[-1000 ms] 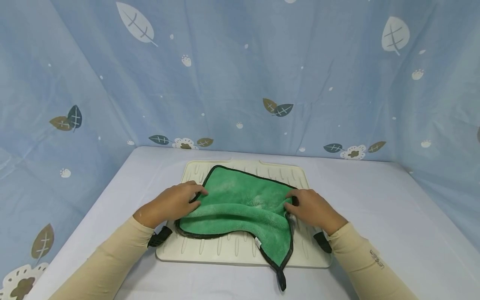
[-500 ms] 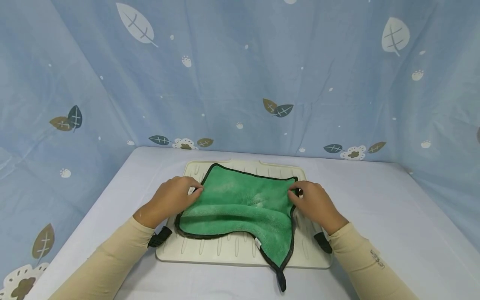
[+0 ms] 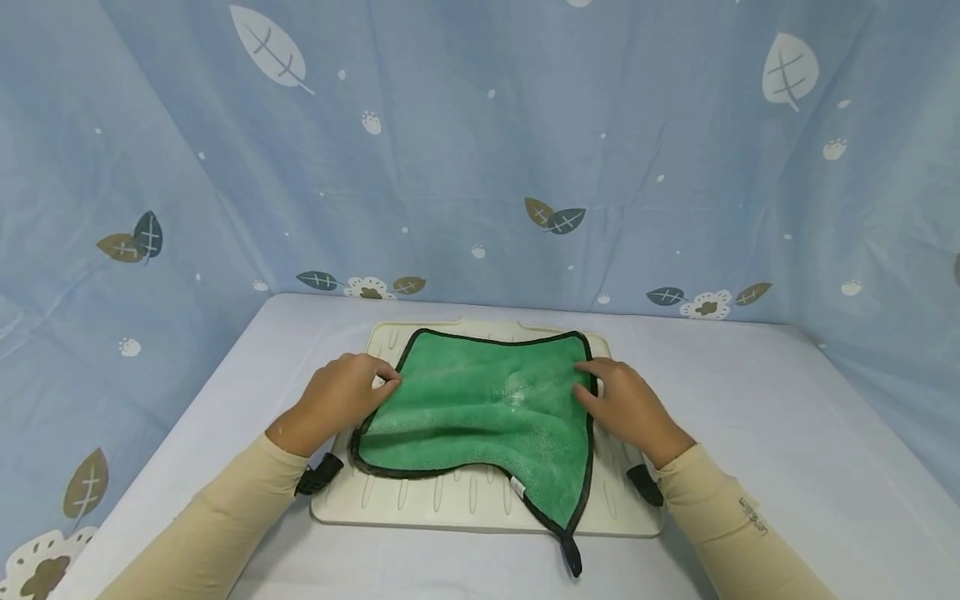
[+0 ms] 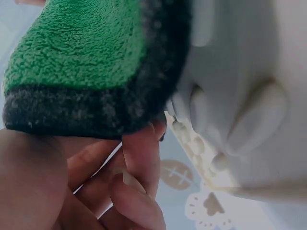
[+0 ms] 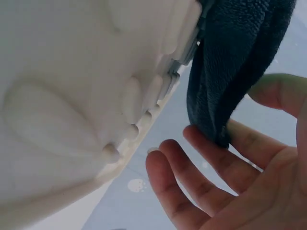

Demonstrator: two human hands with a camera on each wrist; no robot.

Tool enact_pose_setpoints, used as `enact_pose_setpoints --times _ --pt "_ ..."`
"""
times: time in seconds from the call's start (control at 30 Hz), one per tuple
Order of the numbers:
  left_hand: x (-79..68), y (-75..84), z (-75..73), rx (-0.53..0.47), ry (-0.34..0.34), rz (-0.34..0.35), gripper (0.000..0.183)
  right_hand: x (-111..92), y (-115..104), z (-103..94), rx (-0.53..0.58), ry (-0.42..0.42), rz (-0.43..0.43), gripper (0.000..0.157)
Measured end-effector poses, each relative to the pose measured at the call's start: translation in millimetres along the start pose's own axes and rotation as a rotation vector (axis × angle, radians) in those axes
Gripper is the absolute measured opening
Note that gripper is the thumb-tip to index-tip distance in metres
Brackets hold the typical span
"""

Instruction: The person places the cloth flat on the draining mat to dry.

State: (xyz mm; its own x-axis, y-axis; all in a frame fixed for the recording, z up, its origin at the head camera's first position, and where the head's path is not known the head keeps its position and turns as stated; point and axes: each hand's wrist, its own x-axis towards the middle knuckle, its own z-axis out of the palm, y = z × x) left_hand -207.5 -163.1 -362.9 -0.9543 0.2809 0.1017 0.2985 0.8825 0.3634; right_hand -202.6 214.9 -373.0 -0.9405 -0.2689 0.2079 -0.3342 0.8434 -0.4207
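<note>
A green plush towel with black edging lies over a cream ridged draining mat. One raised fold runs across it, and its near right corner with a black loop hangs past the mat's front edge. At the towel's left edge, my left hand pinches the black border between thumb and fingers. In the left wrist view the border stands lifted off the mat. My right hand is at the right edge, thumb and forefinger apart on the cloth. Its fingers extend under the dark edge in the right wrist view.
The mat rests on a white-covered table. A blue leaf-print curtain hangs behind and at both sides. Black wrist devices, such as the left strap, sit below each hand near the mat's sides.
The towel's far right corner has unfolded away from me and its top edge is straighter. My right hand has loosened from a pinch; my left hand has shifted slightly left.
</note>
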Motion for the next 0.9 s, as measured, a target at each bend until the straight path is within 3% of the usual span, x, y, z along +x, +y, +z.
enact_pose_setpoints --times 0.23,0.4,0.7,0.9 --pt "-1.5 -2.5 3.6 -0.041 -0.103 0.039 0.02 -0.5 0.9 2.3 -0.006 -0.011 -0.026 0.031" --pt "-2.7 -3.1 5.0 -0.047 -0.187 0.027 0.027 -0.2 2.0 2.7 0.021 0.017 -0.052 0.023" --pt "-2.9 -2.8 5.5 -0.003 -0.17 0.112 0.009 0.0 0.8 3.0 0.055 0.02 -0.083 0.016" --pt "-2.8 -4.4 9.9 0.01 -0.224 0.172 0.033 1.3 -0.4 4.1 0.087 0.008 -0.112 0.026"
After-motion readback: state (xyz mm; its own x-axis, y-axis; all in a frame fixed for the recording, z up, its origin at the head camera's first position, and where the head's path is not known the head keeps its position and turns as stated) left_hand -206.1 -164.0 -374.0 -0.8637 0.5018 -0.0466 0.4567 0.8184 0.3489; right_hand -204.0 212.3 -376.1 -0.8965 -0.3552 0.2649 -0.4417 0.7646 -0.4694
